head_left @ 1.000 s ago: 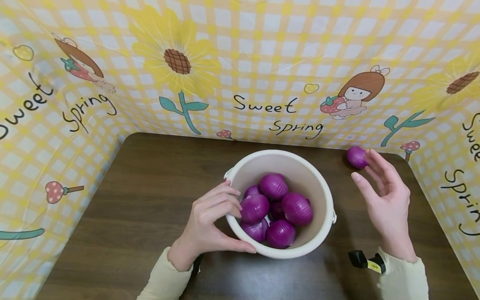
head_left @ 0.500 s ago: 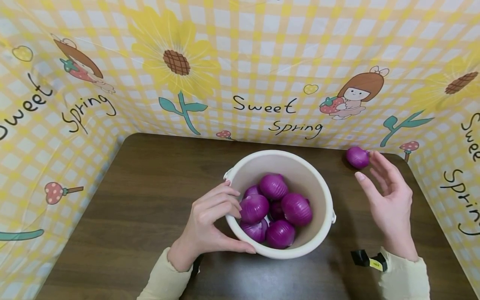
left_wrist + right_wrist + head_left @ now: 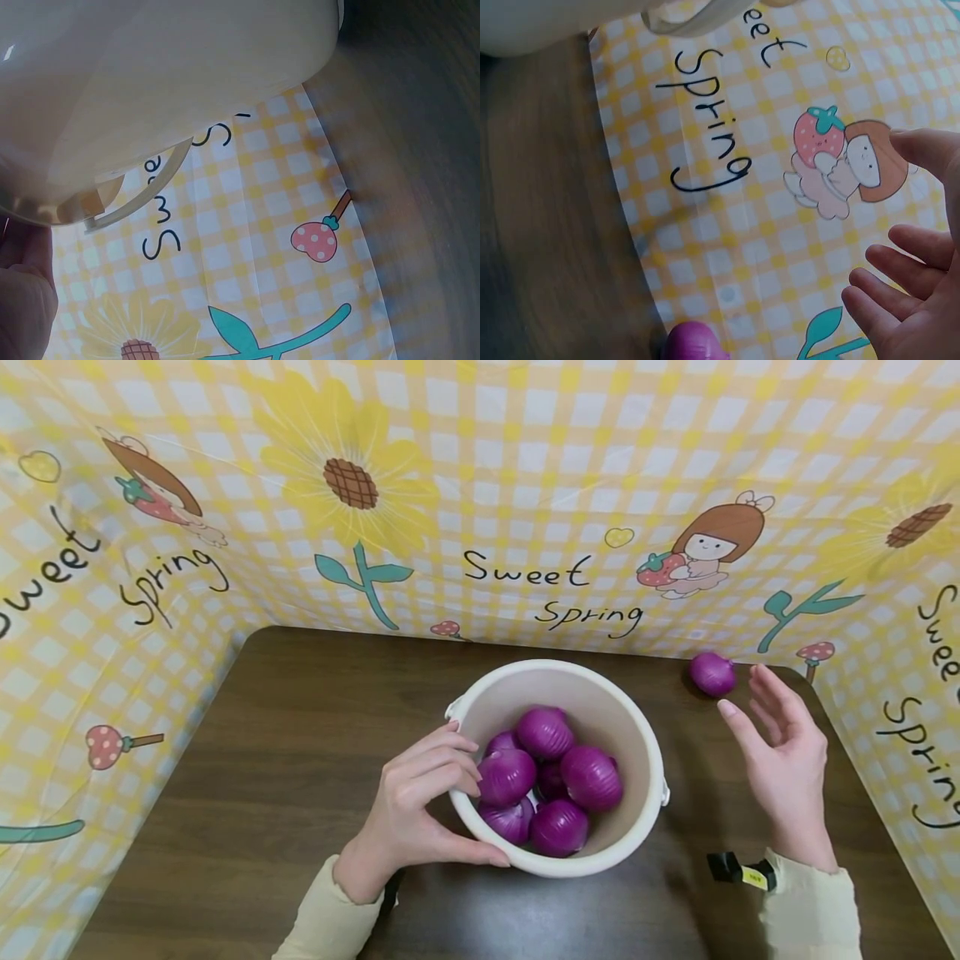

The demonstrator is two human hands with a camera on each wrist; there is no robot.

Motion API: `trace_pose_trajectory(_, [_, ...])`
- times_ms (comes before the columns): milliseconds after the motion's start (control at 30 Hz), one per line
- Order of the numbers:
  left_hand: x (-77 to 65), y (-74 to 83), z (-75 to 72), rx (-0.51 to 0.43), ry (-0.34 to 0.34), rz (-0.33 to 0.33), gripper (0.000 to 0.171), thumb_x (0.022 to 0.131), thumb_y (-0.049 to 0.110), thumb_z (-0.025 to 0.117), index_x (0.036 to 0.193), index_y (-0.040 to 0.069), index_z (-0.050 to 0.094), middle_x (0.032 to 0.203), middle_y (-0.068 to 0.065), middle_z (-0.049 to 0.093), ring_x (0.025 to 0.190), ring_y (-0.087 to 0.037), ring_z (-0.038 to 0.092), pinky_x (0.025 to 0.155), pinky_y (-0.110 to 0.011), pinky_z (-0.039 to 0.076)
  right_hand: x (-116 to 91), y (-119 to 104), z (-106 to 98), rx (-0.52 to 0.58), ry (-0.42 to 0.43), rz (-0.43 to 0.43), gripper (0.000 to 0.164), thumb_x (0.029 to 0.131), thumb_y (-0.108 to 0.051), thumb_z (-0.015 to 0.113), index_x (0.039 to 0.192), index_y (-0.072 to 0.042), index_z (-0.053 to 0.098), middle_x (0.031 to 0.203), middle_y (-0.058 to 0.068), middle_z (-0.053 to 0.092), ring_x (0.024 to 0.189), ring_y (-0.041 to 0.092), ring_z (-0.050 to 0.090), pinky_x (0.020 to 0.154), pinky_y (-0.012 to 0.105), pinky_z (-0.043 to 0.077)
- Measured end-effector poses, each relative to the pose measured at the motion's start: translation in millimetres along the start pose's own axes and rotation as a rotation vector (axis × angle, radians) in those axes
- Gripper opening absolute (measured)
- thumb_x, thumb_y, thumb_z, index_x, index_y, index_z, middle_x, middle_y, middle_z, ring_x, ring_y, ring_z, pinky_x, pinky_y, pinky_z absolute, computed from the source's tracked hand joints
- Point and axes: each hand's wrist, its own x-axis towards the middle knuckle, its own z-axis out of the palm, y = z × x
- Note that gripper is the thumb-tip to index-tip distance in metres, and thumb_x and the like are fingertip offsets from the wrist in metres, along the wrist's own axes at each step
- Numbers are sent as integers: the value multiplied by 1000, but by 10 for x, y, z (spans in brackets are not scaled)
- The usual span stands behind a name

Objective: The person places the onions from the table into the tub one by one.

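Note:
In the head view, a white bucket [image 3: 617, 727] stands on the table with several purple onions [image 3: 591, 778] inside. My left hand [image 3: 420, 806] grips its left rim, fingers hooked over the edge and thumb along the front. From the left wrist, the bucket's outer wall [image 3: 165, 75] fills the top, and part of the hand [image 3: 26, 300] shows at the lower left. One lone onion [image 3: 712, 674] lies near the table's back right corner. Just right of it, my right hand [image 3: 787, 768] is held with fingers spread, apart from the onion and holding nothing.
The dark wooden table [image 3: 300, 735] ends at a yellow checked cloth [image 3: 525, 485] that rises behind and on both sides. A bucket handle [image 3: 150, 191] hangs along the bucket's side in the left wrist view.
My right hand has shifted slightly right, so a gap now shows between its fingertips and the lone onion. The left hand and the bucket have stayed put.

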Motion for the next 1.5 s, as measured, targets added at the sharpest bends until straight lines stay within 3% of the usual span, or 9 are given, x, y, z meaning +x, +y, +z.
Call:
trace_pose_trajectory(400, [6, -15, -11, -3, 5, 3, 58, 66, 60, 91, 75, 10, 62, 80, -4, 66, 89, -28, 67, 103, -54, 49, 89, 182, -11, -38, -7, 45, 55, 94, -13, 76, 145, -10, 56, 145, 6, 55, 129, 13, 53, 107, 21, 44])
trace_pose_trajectory(733, [12, -20, -3, -1, 5, 7, 58, 66, 60, 91, 75, 10, 62, 81, -3, 66, 89, -28, 67, 102, -55, 50, 188, 298, -3, -74, -58, 149, 62, 96, -26, 74, 151, -12, 49, 151, 8, 49, 135, 13, 48, 113, 26, 39])
trace_pose_trajectory(1233, [-1, -13, -4, -1, 3, 2, 58, 66, 60, 91, 75, 10, 62, 80, -4, 66, 89, -28, 67, 103, -54, 50, 316, 479, -20, -126, -107, 276, 73, 96, -43, 70, 156, -14, 41, 156, 14, 42, 141, 34, 42, 116, 38, 36])
trace_pose_trajectory(1500, [-12, -13, 2, -3, 2, 0, 58, 66, 60, 91, 76, 10, 63, 81, -3, 66, 89, -28, 67, 103, -54, 50, 403, 561, -41, -168, -141, 271, 78, 96, -45, 68, 157, -9, 37, 157, 17, 40, 140, 39, 41, 116, 43, 36])
